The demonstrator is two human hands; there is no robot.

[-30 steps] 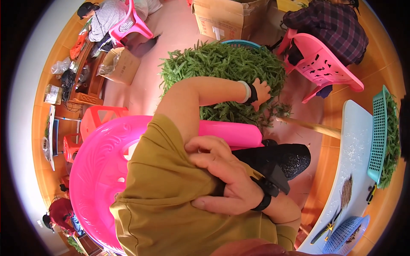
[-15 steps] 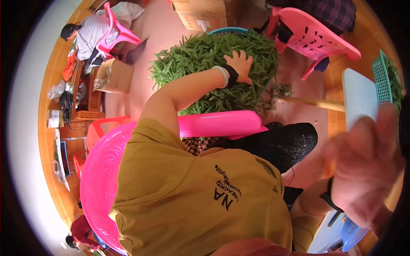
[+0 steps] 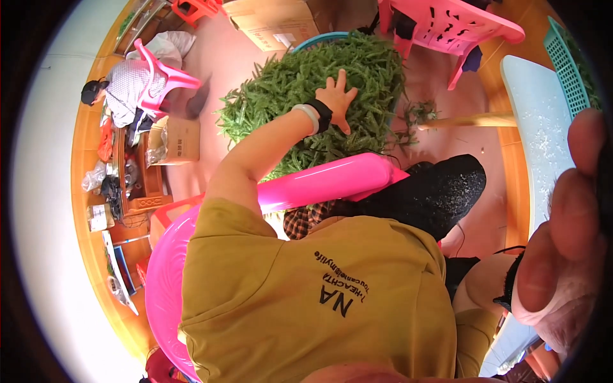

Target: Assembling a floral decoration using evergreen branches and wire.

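Observation:
My left hand point(image 3: 336, 102), with a dark band and a pale band at its wrist, has its fingers spread over a large heap of green, leafy-looking sprigs point(image 3: 274, 96). Whether the palm presses on them or hovers just above cannot be told. The heap fills a blue-rimmed round container point(image 3: 322, 38). Close to the camera at the right edge is my right hand point(image 3: 562, 262), large and partly cut off. Its fingers are bent and apart, and nothing shows between them. A pink chair arm point(image 3: 325, 182) lies between my body and the heap.
A pale blue tabletop point(image 3: 536, 108) at the right bears a green basket point(image 3: 565, 64). Cardboard boxes point(image 3: 271, 25) and a pink chair point(image 3: 447, 25) stand beyond the heap. At far left another person point(image 3: 124, 86) is beside a pink stool. Loose sprigs point(image 3: 418, 115) lie on the floor.
My right hand has come nearer the camera and farther to the right edge, its fingers more bent. My left hand stays spread at the heap. The whole view has shifted and tilted slightly.

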